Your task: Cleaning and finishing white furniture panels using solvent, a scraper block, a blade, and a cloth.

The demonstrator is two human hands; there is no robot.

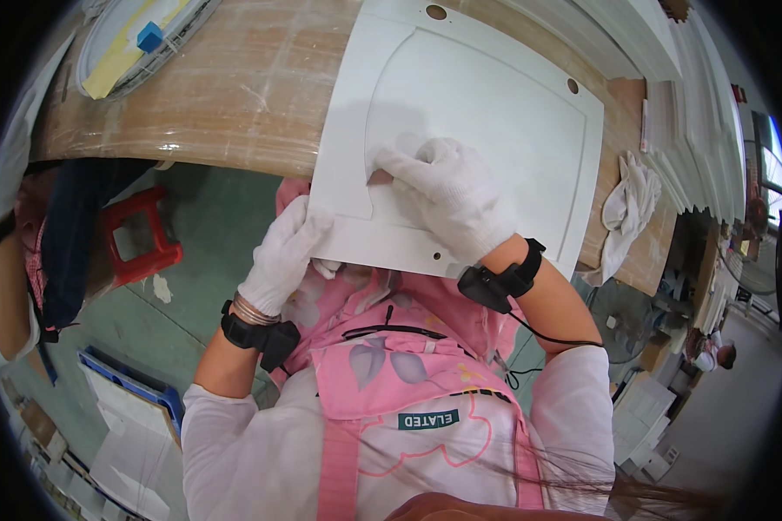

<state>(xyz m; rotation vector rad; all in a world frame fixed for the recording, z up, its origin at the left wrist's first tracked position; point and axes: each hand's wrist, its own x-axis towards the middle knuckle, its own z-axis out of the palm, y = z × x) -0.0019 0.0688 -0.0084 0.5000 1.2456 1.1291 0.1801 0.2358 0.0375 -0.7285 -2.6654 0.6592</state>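
A white panel (487, 95) with a grooved outline and several round holes lies on the table, its near edge reaching toward my apron. At its near left corner my left hand (285, 252), in a white knit glove, grips the edge, fingers partly hidden beneath. My right hand (456, 195), gloved alike, rests over the panel with its fingers pinched together. A small brownish piece (380, 177) shows at those fingertips, beside the left groove; it looks like folded sandpaper, though most of it is covered.
The wrapped brown table (261, 87) holds an oval tray (91, 65) with a blue block (150, 36). A white cloth (630, 204) lies at right, near stacked white panels (691, 130). A red stool (143, 239) stands on the floor; another person's arm (9, 295) is at far left.
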